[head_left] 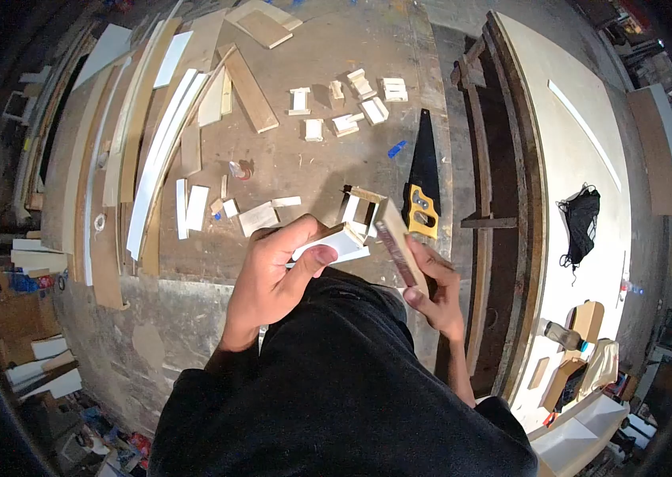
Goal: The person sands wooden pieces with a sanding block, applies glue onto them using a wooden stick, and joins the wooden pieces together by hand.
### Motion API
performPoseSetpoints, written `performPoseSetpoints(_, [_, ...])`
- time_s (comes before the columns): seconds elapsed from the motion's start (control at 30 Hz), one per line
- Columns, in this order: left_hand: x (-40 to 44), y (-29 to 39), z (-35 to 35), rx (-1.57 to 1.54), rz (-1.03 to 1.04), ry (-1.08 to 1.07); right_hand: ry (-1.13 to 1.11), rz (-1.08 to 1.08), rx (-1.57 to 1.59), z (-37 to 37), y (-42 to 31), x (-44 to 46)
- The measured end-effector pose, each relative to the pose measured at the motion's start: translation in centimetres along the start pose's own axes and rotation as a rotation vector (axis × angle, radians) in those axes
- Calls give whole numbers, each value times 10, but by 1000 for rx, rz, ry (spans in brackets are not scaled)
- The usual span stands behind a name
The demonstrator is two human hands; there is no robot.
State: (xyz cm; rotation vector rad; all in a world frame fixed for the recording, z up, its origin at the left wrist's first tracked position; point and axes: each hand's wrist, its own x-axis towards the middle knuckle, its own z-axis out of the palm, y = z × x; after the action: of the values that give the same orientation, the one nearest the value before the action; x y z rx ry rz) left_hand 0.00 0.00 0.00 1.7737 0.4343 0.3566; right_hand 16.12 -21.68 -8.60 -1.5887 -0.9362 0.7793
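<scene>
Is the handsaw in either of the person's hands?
No, the handsaw lies on the work surface, beyond the right hand.

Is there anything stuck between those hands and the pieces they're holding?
Nothing visible is in the way: the left hand directly grips the white piece, and the right hand directly grips the wooden piece.

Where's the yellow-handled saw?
Head view, right of centre: the saw lies on the brown work surface, beyond the right hand, a blue scrap to its left.
</scene>
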Motion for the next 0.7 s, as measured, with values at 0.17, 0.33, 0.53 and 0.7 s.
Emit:
performPoseSetpoints(0.17, [0,5,2,16,-10,-2,134,-405,185,9,-6,7])
performPoseSetpoints(0.33, [2,3,16,149,94,-68,29,-396,196,6,-37,20])
performPoseSetpoints(0.53, [2,8,9,282,-25,101,-26,-295,-129,-4,-32,5])
performPoseSetpoints(0.7, [0,10,13,342,54,89,77,-383,-56,13,-27,17])
